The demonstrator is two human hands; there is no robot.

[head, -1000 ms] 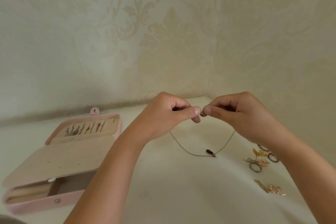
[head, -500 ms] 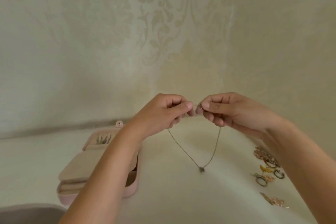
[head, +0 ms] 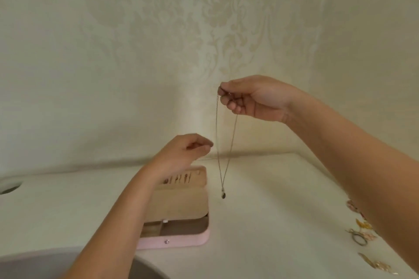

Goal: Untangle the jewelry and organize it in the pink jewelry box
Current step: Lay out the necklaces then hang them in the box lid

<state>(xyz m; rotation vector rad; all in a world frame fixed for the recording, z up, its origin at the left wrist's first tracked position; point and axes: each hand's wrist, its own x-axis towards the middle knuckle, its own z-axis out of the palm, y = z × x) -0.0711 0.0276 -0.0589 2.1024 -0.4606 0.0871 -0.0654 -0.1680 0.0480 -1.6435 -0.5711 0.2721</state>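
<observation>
**Necklace hung clear, box open**

Right hand [head: 256, 99] pinches the necklace [head: 223, 154] by its clasp end, high over the tabletop [head: 272, 222]. This appears meant to let the chain hang as one straight loop, pendant lowest. Left hand [head: 186, 152], loosely curled and holding nothing, hovers just left of the chain, above the open box [head: 181, 241]. More jewelry [head: 362, 231] lies near right. Pale patterned wall [head: 136, 52] behind.

Necklace [head: 218, 142]: thin chain, doubled, hanging straight down from pinch of right hand [head: 256, 99]; small dark pendant [head: 223, 195] at bottom, off desk, just right of pink jewelry box [head: 181, 241]. Box: open on desk, beige lining, row of small pieces [head: 179, 179] on lid panel. Loose rings and earrings [head: 360, 236] well right of box.
</observation>
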